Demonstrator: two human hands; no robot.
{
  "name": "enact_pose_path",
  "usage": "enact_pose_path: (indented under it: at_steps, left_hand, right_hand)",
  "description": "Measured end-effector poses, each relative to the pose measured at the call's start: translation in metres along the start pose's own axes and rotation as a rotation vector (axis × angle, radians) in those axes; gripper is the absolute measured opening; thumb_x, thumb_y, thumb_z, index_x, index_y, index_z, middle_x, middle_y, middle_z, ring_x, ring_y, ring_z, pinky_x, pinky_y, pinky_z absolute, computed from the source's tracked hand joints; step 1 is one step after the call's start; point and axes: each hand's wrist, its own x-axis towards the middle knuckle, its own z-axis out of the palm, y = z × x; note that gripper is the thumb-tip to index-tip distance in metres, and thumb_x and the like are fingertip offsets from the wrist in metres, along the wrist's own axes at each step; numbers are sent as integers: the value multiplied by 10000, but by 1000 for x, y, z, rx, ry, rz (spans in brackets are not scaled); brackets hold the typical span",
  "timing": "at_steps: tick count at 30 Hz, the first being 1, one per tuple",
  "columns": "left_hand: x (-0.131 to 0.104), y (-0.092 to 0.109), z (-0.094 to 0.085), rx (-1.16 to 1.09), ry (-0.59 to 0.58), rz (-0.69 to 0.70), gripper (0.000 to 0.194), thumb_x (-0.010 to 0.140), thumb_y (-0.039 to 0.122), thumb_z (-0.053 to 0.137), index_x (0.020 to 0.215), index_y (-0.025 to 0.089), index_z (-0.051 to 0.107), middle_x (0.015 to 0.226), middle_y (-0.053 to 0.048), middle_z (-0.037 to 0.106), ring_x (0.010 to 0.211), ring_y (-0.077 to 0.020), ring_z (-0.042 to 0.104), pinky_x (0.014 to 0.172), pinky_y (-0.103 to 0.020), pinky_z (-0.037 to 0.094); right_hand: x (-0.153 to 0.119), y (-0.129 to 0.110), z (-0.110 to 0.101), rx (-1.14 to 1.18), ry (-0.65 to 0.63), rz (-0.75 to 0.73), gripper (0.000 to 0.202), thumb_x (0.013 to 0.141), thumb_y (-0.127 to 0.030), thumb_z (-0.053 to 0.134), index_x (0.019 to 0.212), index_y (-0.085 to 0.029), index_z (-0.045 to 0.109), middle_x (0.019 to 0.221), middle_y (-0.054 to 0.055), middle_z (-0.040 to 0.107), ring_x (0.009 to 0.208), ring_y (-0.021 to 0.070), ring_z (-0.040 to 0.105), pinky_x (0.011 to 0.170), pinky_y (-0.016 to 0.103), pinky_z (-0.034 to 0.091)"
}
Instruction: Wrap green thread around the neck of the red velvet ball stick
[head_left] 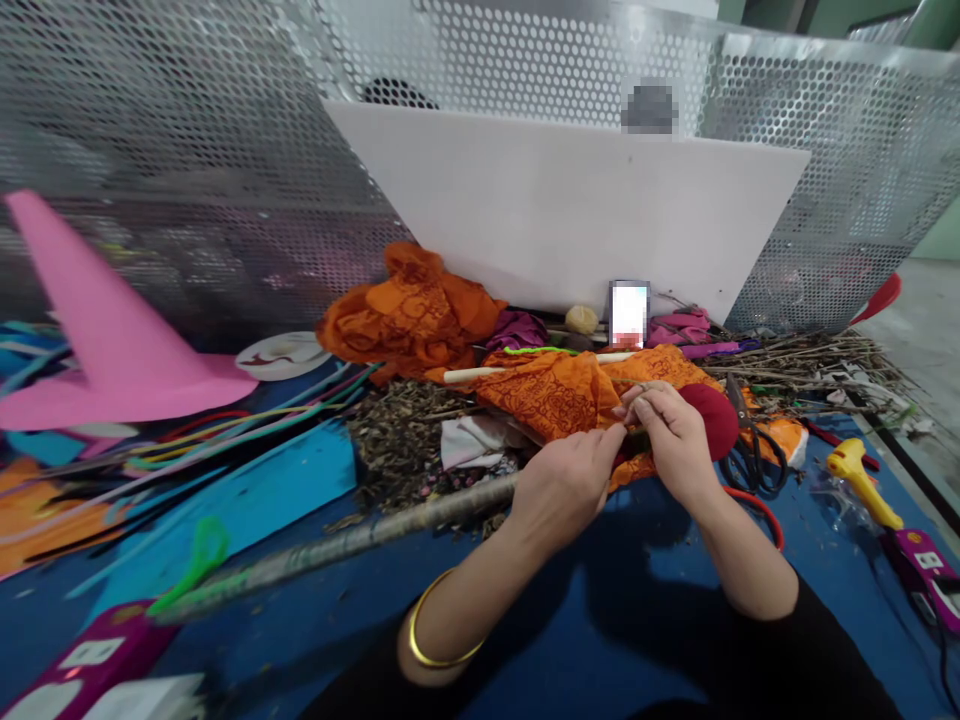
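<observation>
Orange patterned cloth (559, 395) lies at the bench's centre, its near edge pinched between both hands. No writing can be read anywhere: the small upright card (628, 312) at twelve o'clock from the hands is blurred, and the purple device (926, 575) at four o'clock shows only an unclear mark. The left hand (562, 490) is curled tight, thumb and forefinger nipping the cloth's edge. The right hand (675, 435) closes its fingertips on the same edge, just beside a dark red ball (714, 418). Black scissors (754, 450) lie at three o'clock, a yellow glue gun (862, 480) beyond them.
</observation>
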Motion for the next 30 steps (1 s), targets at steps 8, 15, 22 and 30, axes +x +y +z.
enact_pose_path:
  at_steps: [8, 15, 22, 30]
  left_hand:
    - [0, -3, 4, 85, 36, 87, 372, 920, 149, 413, 1278, 140, 515, 876, -82, 683, 724, -225, 646, 621, -327, 491]
    - [1, -4, 0, 31, 23, 44, 328, 900, 152, 429, 1186, 154, 589, 870, -91, 681, 730, -209, 640, 642, -304, 492]
    - [3, -26, -21, -155, -13, -186, 421, 799, 136, 499, 1203, 189, 602, 1073, -78, 722, 906, -242, 680, 764, -326, 502]
    - [2, -43, -41, -635, -184, -280, 302, 787, 253, 575, 1071, 230, 675, 1010, -25, 754, 916, -232, 682, 800, -303, 489]
  right_hand:
    - [1, 1, -1, 58, 13, 65, 283, 892, -315, 535, 638, -192, 541, 878, 53, 582, 759, 166, 648, 758, 314, 561]
    - [2, 0, 1, 104, -8, 103, 313, 867, -383, 584, 630, -179, 580, 905, 52, 595, 754, 154, 651, 740, 292, 560]
    - [3, -23, -33, 298, -14, 247, 312, 820, -443, 657, 679, -169, 615, 639, -13, 592, 422, 61, 462, 421, 190, 404]
    - [27, 0, -82, 263, 254, 285, 348, 679, -488, 762, 640, -174, 617, 473, -59, 471, 341, 43, 300, 332, 192, 180]
